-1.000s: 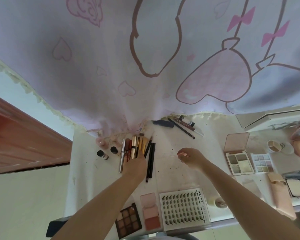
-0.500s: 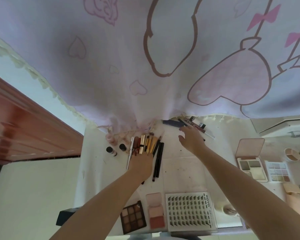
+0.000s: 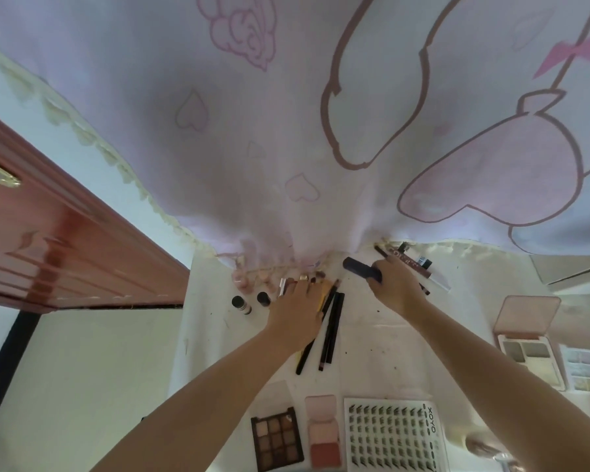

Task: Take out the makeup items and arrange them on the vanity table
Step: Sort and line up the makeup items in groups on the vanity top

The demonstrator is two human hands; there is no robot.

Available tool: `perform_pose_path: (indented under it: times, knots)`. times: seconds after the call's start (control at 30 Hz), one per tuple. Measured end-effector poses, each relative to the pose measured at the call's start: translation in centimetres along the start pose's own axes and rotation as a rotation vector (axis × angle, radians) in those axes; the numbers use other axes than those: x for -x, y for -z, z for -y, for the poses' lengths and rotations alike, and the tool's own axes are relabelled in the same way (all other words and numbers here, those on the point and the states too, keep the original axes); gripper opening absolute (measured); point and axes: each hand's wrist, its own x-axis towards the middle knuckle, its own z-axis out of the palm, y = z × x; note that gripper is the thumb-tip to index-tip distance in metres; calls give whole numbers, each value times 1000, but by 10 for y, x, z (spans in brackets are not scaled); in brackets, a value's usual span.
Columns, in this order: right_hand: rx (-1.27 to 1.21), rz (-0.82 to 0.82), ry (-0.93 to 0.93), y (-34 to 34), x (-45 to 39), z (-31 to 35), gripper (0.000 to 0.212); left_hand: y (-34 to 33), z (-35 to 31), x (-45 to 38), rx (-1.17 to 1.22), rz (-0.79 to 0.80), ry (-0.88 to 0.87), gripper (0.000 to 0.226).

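While the left hand (image 3: 298,310) is lying flat with fingers spread over a row of pencils and tubes (image 3: 331,321) at centre frame, the right hand (image 3: 394,289) is curling its fingers round a dark blue case (image 3: 360,270) just right of centre, near the curtain (image 3: 286,131) hem. 2 small dark-capped bottles (image 3: 249,303) are standing left of the left hand; along the bottom edge of the white vanity table (image 3: 389,338), a brown palette (image 3: 276,437), a pink blush compact (image 3: 323,432) and a lash tray (image 3: 392,437) are lying side by side.

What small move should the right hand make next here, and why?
Probably lift the dark navy tube and carry it to the row of pencils: the right hand grips it near the curtain, while the left hand rests on that row.
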Motion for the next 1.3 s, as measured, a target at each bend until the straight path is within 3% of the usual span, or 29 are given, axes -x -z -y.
perform_pose_path:
  times: [0.13,0.33,0.5,0.7,0.87,0.93,1.3]
  knots:
    - [-197,30,213,37,40,9,18,10,-15,-9,-18,-50,-191,60]
    - [-254,84,291,74,82,15,20,30,-25,0,252,68,-351,21]
    - [-336,-91,139,97,102,-9,18,40,14,24,332,-11,-200,12]
    - [-365,-43,235,87,111,19,18,40,3,50,426,-37,-267,1]
    - [-503,-4,231,78,117,41,19,35,-2,66,475,-93,-285,10]
    - [-488,31,245,73,119,49,19,34,1,73,517,-107,-297,3]
    - [-334,184,352,19,124,95,30,17,26,99,538,-41,-250,20]
